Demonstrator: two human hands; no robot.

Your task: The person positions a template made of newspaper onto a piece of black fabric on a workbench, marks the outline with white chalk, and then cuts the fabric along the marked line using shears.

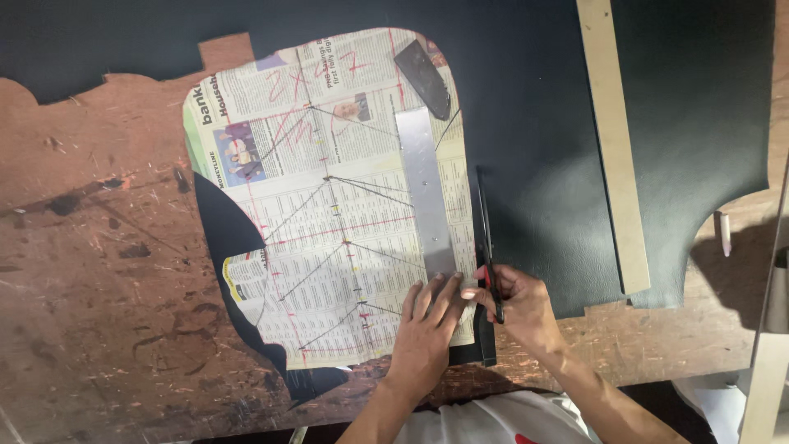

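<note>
One worn brown wooden counter (99, 271), scratched and stained, carries everything. One large sheet of black leather-like material (542, 123) covers its top and right part, cut edge curving at lower right. One newspaper pattern piece with rounded corners (329, 197) lies flat on the black sheet, marked with red and dark pencil lines; a curved notch on its left side shows black beneath. One long pale wooden strip (612, 148) lies on the black sheet well right of the pattern, running top to bottom. One flat steel ruler (425, 189) lies on the pattern's right part, parallel to its right edge. One dark wedge-shaped tool (425, 78) sits at the ruler's top end, on the pattern's upper right corner. One small pale pen-like stick (724, 233) lies on bare counter at far right.

Left hand (427, 325): grip open, fingers spread flat, pressing down the ruler's lower end and the paper. Holds nothing closed.

Right hand (516, 304): grip closed around one thin black cutting tool with a red mark (486, 247), its length lying just beside the pattern's right edge, on the black sheet. Hands touching at the fingertips.
</note>
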